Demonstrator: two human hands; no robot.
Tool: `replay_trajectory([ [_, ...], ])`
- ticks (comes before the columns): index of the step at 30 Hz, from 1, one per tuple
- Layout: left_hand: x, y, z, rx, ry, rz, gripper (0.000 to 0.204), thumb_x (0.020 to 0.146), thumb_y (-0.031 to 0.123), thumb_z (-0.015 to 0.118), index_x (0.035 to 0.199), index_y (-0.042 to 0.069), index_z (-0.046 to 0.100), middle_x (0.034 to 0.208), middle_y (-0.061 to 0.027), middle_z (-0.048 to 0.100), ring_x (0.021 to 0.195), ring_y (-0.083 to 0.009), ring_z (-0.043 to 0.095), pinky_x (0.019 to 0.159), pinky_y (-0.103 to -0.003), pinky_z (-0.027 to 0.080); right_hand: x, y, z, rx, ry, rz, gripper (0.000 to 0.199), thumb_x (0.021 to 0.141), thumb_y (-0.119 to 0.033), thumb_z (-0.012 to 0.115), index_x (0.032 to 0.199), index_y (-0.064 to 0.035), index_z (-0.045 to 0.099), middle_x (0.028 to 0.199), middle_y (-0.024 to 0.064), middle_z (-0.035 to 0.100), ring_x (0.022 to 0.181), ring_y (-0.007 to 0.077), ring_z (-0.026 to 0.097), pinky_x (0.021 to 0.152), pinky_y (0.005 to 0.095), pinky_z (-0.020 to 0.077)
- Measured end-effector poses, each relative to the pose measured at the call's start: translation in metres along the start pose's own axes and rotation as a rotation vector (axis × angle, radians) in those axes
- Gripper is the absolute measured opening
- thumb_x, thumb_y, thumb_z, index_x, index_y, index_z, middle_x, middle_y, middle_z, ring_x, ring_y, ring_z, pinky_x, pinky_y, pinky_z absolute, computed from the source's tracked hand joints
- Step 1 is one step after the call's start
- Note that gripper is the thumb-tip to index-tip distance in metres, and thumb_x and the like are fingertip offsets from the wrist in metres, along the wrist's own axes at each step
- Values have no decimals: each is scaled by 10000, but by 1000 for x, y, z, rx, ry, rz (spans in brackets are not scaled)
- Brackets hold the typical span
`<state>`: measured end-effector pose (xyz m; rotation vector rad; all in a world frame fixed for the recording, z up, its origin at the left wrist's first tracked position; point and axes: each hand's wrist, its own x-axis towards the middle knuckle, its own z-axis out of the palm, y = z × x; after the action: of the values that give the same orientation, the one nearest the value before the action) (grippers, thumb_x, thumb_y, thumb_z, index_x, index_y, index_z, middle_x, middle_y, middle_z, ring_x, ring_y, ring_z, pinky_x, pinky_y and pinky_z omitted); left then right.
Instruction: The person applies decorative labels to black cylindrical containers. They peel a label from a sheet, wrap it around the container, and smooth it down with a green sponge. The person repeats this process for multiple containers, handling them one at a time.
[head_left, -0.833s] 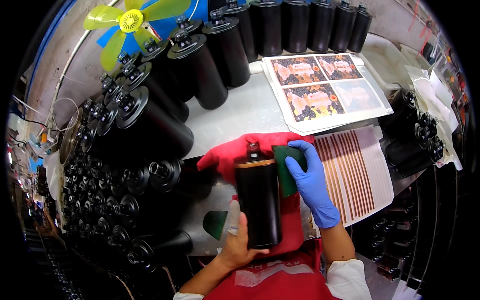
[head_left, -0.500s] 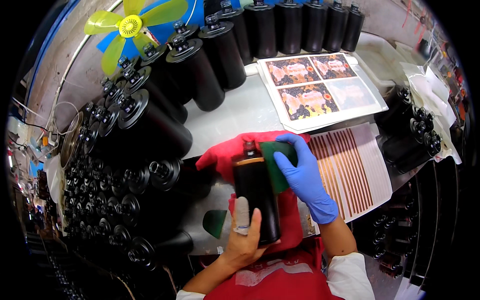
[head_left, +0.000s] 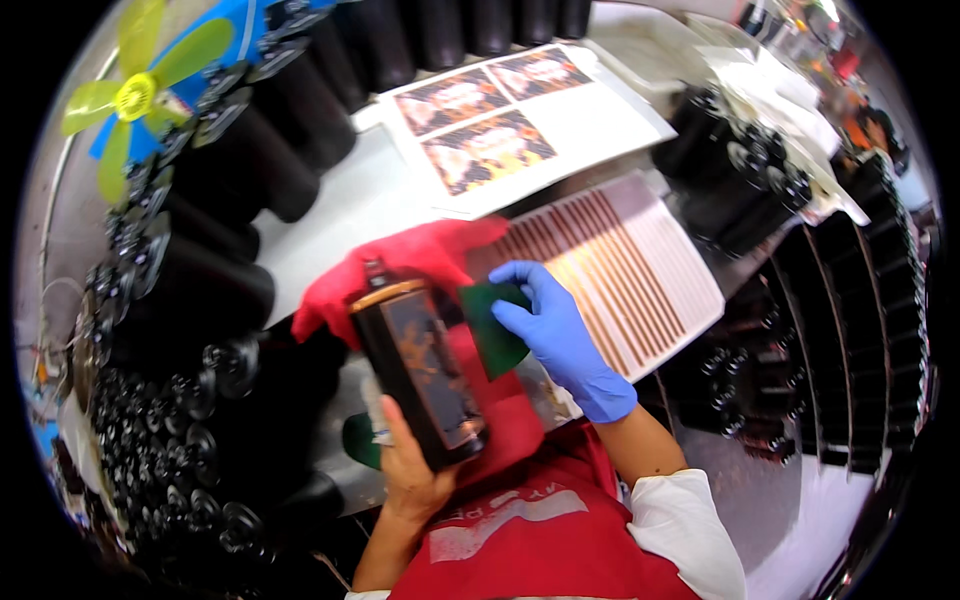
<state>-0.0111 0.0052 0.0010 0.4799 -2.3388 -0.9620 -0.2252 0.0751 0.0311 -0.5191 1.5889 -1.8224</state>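
My bare left hand [head_left: 412, 472] grips the lower part of a black glass bottle [head_left: 400, 375], with one finger wrapped in a pale bandage. The bottle leans over a red cloth [head_left: 515, 415]; it has a gold band at its shoulder and a dark panel with orange pattern on its face. Between the fingers of my gloved right hand [head_left: 560, 335] is a flat, flexible green scraper [head_left: 495, 345], just right of the bottle and apart from it. A second green piece [head_left: 362, 440] lies on the table behind my left hand.
Printed picture sheets [head_left: 570, 125] and a sheet of gold strips [head_left: 610, 270] lie beyond my hands. Black bottles [head_left: 270, 150] crowd the left and back, with more [head_left: 735, 175] at the right. A yellow-green fan [head_left: 136, 97] stands far left.
The view has swung right. The bottle has been turned, so a patterned panel now shows on its face, and it tilts more. The scraper has come away from the bottle's side.
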Motion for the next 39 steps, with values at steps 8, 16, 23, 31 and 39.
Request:
replay_trajectory([
  [8, -13, -11, 1, -174, -46, -105, 1008, 731, 107, 702, 1427, -63, -7, 1225, -194, 514, 1067, -316, 558, 952, -343, 395, -101, 31, -179, 177, 887, 144, 215, 857, -246, 635, 725, -98, 551, 580, -30, 495, 414, 66, 419, 359, 194, 289],
  [16, -8, 1, 2, -162, 5, -89, 1047, 701, 136, 763, 1422, -82, 36, 1196, -219, 531, 1050, -348, 558, 937, -355, 398, -92, 77, -227, -11, 881, 157, 290, 778, -282, 741, 837, -29, 614, 744, 4, 581, 638, 84, 519, 594, 241, 406],
  [23, -9, 3, 0, -81, -7, -105, 979, 752, 54, 706, 1455, -4, 26, 1275, -185, 471, 1115, -266, 521, 954, -313, 398, -117, 53, -253, -208, 678, 303, 190, 830, -207, 669, 874, -23, 678, 674, -14, 592, 528, 42, 468, 489, 181, 349],
  [31, -2, 11, -7, -106, 40, -165, 1000, 710, 189, 796, 1427, -62, 145, 1215, -216, 534, 1055, -289, 582, 902, -335, 445, -121, -17, -213, -387, 618, 77, 135, 889, -148, 598, 925, -28, 648, 676, 0, 596, 468, 20, 434, 415, 160, 302],
  [39, -7, 18, -22, -24, 150, -44, 1033, 662, 384, 799, 1385, -95, 237, 1357, -321, 354, 1268, -402, 382, 1032, -411, 323, -107, -115, -93, -617, 159, 36, 67, 851, -29, 598, 789, -18, 575, 646, 30, 589, 473, 25, 448, 438, 154, 319],
])
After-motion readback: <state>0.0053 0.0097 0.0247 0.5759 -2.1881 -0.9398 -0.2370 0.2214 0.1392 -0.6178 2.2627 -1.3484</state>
